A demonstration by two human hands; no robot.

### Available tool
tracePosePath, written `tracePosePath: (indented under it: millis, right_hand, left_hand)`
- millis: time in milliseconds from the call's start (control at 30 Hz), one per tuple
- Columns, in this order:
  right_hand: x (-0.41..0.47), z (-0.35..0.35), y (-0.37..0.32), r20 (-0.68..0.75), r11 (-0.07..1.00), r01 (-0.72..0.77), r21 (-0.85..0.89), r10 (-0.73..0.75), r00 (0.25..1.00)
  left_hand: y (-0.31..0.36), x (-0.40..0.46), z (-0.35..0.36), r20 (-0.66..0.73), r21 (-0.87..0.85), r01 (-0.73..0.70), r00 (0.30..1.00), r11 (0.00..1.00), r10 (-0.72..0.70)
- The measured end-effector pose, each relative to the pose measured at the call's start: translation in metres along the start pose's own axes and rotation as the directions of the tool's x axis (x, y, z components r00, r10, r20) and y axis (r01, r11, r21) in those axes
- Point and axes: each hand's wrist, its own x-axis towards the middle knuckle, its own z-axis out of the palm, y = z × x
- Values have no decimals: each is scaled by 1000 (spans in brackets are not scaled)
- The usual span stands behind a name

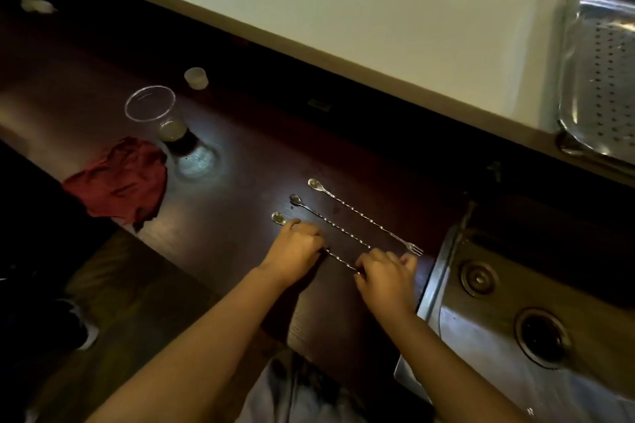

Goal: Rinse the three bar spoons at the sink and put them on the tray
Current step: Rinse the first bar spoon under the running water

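Three bar spoons lie parallel on the dark counter (223,182), beside the sink (508,330) — likely staged for rinsing. Left hand (295,247) and right hand (386,273) curl over the nearest spoon (340,259), pinching its ends; middle spoon (330,221) and far spoon (364,216) lie untouched. Tray (598,55) — empty. Plastic cup (161,117) holds a little liquid.

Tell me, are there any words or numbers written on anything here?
None can be read.
Clear plastic cup: no print shows.
Small white plastic cup: blank.
Crumpled red cloth: no label shows.
Perforated steel tray: no markings show.
Three twisted metal bar spoons: too thin to tell.
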Motion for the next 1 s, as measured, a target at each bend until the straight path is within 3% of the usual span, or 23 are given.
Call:
tracePosePath:
  millis: [200, 500, 633, 800, 900, 1000]
  right_hand:
    - [-1, 4, -2, -94, 999, -10, 53, 15, 995]
    - [4, 3, 2, 17, 997, -21, 69, 20, 1000]
    - [2, -2, 6, 14, 967, -69, 245, 67, 998]
    - [-1, -17, 16, 48, 856, -142, 498, 137, 989]
    - [-7, -33, 28, -26, 796, -149, 587, 202, 979]
    - [-20, -50, 49, -104, 754, -163, 636, 293, 950]
  left_hand:
    - [3, 10, -12, -6, 116, -175, 984, 978, 177]
    - [4, 10, -11, 29, 197, -285, 958, 938, 285]
    - [-1, 14, -9, 54, 149, -252, 968, 956, 247]
    - [3, 20, -20, 18, 145, -267, 963, 953, 268]
    - [18, 24, -30, -180, -60, -282, 947, 957, 268]
    - [48, 24, -32, -377, -458, -221, 926, 861, 37]
